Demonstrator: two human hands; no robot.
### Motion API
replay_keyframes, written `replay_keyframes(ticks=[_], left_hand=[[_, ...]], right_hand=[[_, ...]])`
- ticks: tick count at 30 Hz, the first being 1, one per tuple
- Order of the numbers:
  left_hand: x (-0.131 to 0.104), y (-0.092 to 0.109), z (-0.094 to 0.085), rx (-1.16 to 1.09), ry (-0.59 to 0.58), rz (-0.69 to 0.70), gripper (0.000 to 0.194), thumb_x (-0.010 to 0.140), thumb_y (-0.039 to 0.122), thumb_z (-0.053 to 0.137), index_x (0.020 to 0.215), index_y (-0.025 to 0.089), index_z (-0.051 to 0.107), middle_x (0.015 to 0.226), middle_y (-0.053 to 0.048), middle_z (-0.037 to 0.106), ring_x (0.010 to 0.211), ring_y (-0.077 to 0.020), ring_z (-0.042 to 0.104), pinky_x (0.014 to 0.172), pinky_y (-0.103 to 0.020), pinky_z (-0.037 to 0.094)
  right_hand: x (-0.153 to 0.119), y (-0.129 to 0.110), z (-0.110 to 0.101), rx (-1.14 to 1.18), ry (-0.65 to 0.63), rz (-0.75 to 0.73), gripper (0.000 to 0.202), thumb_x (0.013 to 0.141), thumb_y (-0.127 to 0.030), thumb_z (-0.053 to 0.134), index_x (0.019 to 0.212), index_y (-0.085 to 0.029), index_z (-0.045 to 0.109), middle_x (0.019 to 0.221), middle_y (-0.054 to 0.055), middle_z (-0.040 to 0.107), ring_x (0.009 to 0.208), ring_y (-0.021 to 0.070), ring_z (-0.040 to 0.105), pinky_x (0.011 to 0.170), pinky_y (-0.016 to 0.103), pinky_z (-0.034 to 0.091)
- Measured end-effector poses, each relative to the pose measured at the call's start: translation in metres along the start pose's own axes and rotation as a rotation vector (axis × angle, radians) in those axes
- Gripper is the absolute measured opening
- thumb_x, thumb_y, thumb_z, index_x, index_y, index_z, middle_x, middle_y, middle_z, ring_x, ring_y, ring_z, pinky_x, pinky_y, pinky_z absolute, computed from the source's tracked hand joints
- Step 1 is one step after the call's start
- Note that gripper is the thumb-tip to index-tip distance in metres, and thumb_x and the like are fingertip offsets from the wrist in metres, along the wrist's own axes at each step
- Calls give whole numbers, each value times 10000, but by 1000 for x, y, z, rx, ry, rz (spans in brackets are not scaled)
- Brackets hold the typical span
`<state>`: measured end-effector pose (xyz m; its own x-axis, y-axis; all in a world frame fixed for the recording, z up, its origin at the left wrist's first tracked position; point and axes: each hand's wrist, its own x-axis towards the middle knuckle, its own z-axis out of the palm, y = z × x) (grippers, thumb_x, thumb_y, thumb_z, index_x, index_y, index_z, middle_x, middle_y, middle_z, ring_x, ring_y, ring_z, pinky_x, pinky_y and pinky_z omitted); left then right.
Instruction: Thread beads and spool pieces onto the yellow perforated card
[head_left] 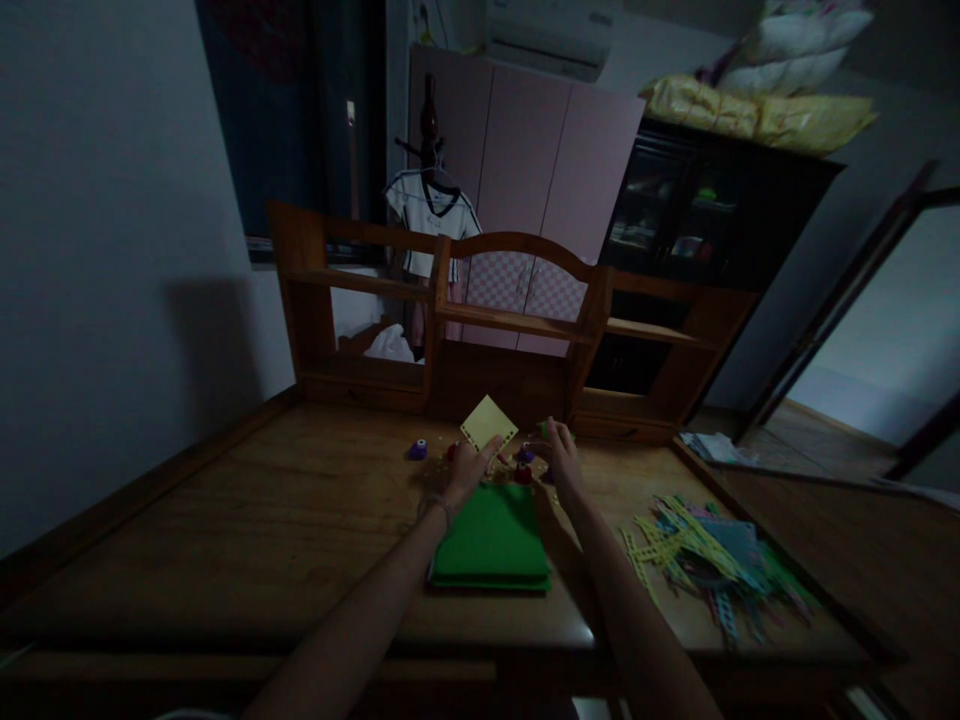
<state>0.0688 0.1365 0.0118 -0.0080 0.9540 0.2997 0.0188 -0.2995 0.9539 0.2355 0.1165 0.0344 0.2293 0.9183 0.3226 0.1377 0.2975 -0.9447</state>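
My left hand (469, 468) is closed on a yellow paper square (489, 424), thumb on top; a row of small punched holes runs along its lower edges. To its right, my right hand (561, 455) is raised with the fingers curled around a small green thing (545, 430), mostly hidden by the fingers. Below and between both hands lie a red craft punch (523, 473) and a purple craft punch (526, 454), among tiny paper bits. Another purple punch (418, 450) stands to the left. Under my left wrist is a thick green stack (491, 540) of flat sheets.
A heap of punched paper strips (697, 545), yellow, green, blue and pink, covers the right side of the wooden table (300, 520). A wooden shelf unit (510, 318) rises along the back edge. A wall (112, 300) stands close on the left.
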Motion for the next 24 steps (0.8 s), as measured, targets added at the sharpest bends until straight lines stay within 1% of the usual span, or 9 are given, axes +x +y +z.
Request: replay_keyframes(ticks=[2,4,7,10,13,15,17,21,24], left_hand=[[1,-2,0,2,3,-2,401,759,484,539,605,127,636,435,-12,520,377,-105,433,408,-216,333],[2,-4,1,-11,-4,2,387,761,477,544,640,125,648,462,-21,549,387,-110,451,412,-217,343],[2,-6,1,-42,-18,19,367,766,464,553,740,119,673,524,-36,602,429,-123,502,431,-216,371],[4,-9,1,-59,-18,8,365,759,458,572,823,116,683,591,-53,650,491,-148,562,477,-229,418],[5,-11,2,-99,-5,19,359,744,433,605,899,118,679,794,-89,699,690,-190,639,636,-259,483],[5,-11,2,-132,3,35,360,737,417,620,934,121,674,937,-107,688,854,-214,638,764,-284,481],[5,-10,2,-154,-1,27,365,734,409,628,956,123,670,996,-113,674,923,-230,625,818,-306,472],[3,-6,2,-190,-19,-2,370,731,399,633,976,123,665,998,-111,673,927,-242,627,806,-314,484],[2,-4,2,-203,-27,-9,361,735,398,630,963,121,668,990,-113,676,910,-242,634,793,-316,492]], right_hand=[[0,-2,1,32,32,-38,422,745,-642,457,914,-270,562,910,17,629,833,189,598,562,243,445],[-1,-4,2,30,44,-60,417,734,-629,485,877,-249,582,897,15,622,815,172,588,565,227,441],[-3,-5,1,-20,28,37,468,695,-658,505,862,-231,595,697,-10,577,590,124,534,420,188,346],[-4,-5,1,2,-10,161,503,659,-684,527,832,-214,576,505,-56,431,404,78,379,343,175,209],[-3,-5,2,77,-63,213,481,642,-671,566,748,-203,538,438,-86,312,346,55,258,335,184,150],[-3,-5,3,115,-102,209,459,642,-649,588,699,-198,522,425,-91,284,341,49,220,340,193,131],[-3,-4,4,125,-127,187,445,643,-629,602,679,-191,532,433,-80,325,348,48,234,350,198,136],[-6,-2,7,112,-161,187,455,637,-627,604,709,-179,580,520,-31,488,388,60,330,377,199,205],[-6,0,8,126,-196,190,459,643,-626,601,723,-175,585,551,-21,523,403,62,344,388,199,224]])
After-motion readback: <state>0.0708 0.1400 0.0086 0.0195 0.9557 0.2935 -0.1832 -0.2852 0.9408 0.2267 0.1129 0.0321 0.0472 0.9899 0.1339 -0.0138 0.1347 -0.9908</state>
